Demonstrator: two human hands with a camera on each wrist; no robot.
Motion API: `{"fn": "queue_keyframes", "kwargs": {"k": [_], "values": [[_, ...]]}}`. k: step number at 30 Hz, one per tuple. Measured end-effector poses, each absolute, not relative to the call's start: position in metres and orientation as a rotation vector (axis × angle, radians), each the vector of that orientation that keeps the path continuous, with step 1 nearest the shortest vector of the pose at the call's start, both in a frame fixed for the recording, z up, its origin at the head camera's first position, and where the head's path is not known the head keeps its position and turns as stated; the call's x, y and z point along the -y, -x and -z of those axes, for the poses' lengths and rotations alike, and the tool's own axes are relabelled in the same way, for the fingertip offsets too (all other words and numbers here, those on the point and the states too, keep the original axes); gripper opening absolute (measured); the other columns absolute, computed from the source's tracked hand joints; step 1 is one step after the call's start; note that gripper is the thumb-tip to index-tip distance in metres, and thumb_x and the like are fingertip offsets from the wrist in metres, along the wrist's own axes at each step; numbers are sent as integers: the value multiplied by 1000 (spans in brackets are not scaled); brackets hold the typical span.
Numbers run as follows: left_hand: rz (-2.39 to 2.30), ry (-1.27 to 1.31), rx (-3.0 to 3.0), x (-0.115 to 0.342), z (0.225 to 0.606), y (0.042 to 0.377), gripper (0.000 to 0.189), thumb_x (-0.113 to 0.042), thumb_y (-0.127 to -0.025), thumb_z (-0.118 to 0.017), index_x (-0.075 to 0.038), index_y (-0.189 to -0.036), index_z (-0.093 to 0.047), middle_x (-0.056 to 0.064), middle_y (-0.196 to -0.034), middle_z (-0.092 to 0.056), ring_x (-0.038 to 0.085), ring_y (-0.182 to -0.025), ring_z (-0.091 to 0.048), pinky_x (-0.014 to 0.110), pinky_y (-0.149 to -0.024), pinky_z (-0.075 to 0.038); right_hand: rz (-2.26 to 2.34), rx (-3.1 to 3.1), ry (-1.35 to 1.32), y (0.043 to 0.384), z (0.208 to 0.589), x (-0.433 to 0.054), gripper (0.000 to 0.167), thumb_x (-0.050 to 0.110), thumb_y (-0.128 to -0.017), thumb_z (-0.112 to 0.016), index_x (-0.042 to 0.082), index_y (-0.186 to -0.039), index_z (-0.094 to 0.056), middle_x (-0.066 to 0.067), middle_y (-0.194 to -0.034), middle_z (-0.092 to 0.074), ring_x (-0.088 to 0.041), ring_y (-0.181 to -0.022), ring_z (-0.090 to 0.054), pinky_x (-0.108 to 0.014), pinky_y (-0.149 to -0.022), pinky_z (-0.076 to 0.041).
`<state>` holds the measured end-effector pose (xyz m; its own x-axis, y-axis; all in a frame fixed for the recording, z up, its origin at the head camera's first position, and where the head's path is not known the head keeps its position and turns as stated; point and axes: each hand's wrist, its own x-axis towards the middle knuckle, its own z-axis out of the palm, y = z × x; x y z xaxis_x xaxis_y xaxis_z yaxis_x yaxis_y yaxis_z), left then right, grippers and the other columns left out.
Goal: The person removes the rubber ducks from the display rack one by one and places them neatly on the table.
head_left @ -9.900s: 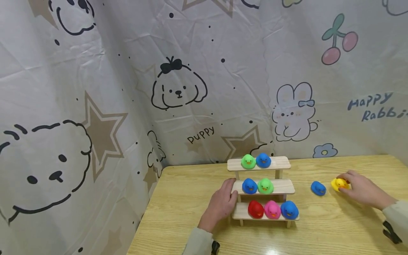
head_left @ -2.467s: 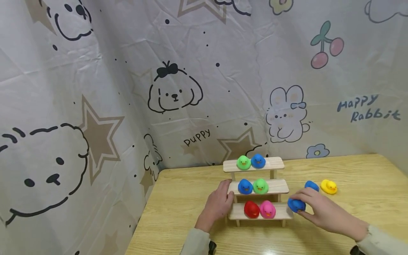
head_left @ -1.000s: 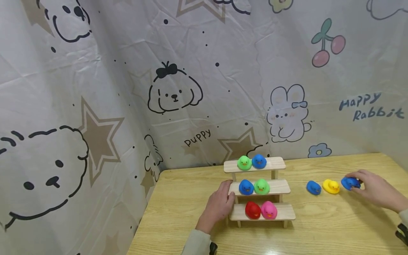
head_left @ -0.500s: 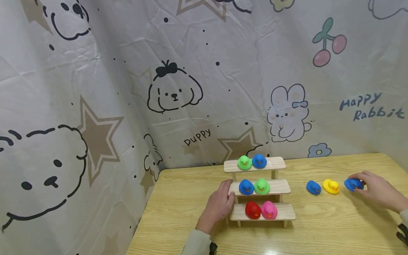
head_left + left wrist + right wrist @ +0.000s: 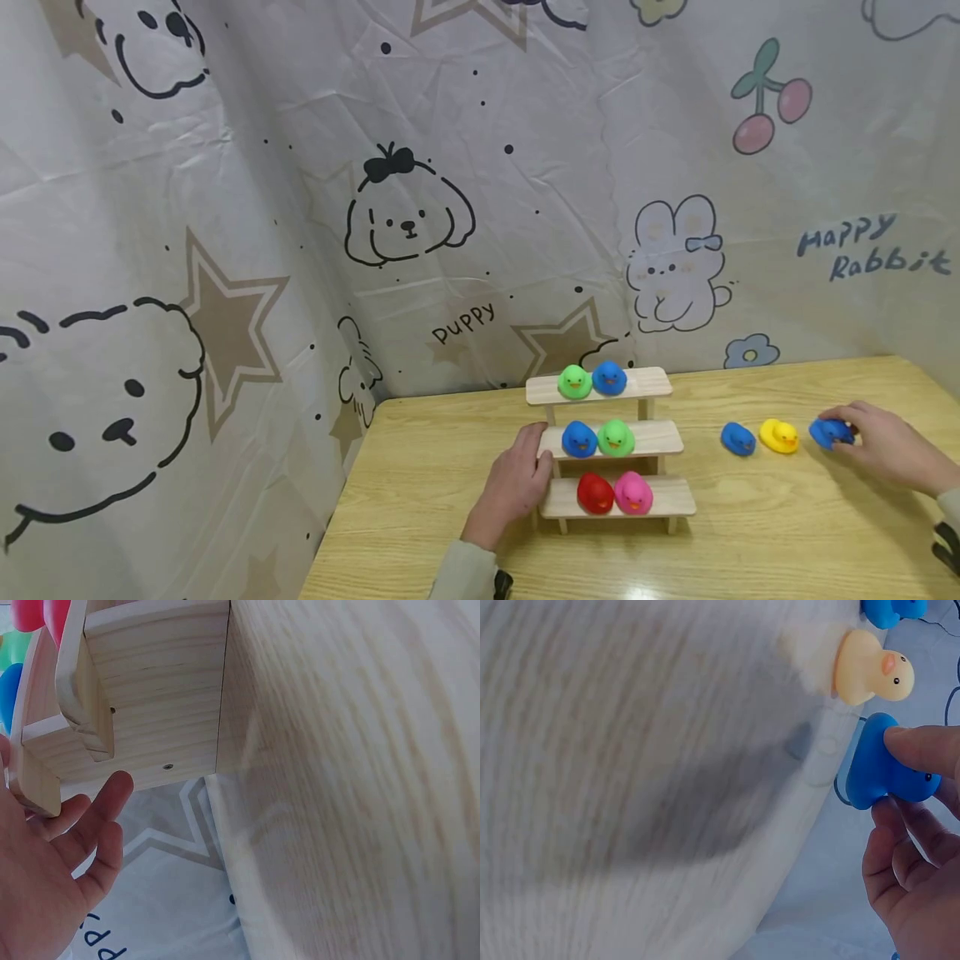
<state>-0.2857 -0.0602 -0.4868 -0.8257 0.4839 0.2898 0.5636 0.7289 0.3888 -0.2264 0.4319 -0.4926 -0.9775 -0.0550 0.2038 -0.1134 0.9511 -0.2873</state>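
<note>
A three-tier wooden display stand (image 5: pixel 667 497) stands on the table with small rubber ducks on its tiers. My left hand (image 5: pixel 516 479) holds the left end of the middle tier, thumb in front and index finger behind. In the left wrist view, the other fingers (image 5: pixel 105 862) are loosely bent beside the stand. At the right, my right hand (image 5: pixel 888 446) pinches a blue rubber duck (image 5: pixel 828 432) between thumb and fingers; the right wrist view shows this blue duck (image 5: pixel 877 765) close over the tabletop. A yellow duck (image 5: pixel 778 436) and another blue duck (image 5: pixel 738 439) sit left of it.
On the top tier are a green duck (image 5: pixel 575 381) and a blue duck (image 5: pixel 609 377). The middle tier bears a blue duck (image 5: pixel 580 439) and a green duck (image 5: pixel 616 437). Red (image 5: pixel 595 493) and pink (image 5: pixel 633 492) ducks share the bottom tier. A printed curtain (image 5: pixel 420 333) hangs behind the table.
The yellow duck was set down beside the blue one. My right hand then took a blue duck off the bottom tier's right end and carried it right of the yellow. My left hand stayed put.
</note>
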Motion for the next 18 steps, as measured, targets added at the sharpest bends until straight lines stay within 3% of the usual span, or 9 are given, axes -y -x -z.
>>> {"fn": "queue_keyframes", "kwargs": {"k": [9,18], "values": [[704,834,2772,61,490,287,46,-28,-100,-32,-8,-140,-38,6,-139,-43,21,-114,-53,38,-94,-45,-474,2955,-173,225,499,-429,41,5,-73,-75,-12,-105,-59,-25,-93,-57,-34,-79,-58,-50,-66,-50],[698,844,2754,60,489,287,45,-27,-99,-33,-8,-140,-38,6,-138,-44,22,-111,-55,39,-91,-46,-499,2992,-192,225,506,-418,37,3,-74,-75,-12,-103,-59,-17,-89,-56,-24,-73,-54,-42,-62,-50]]}}
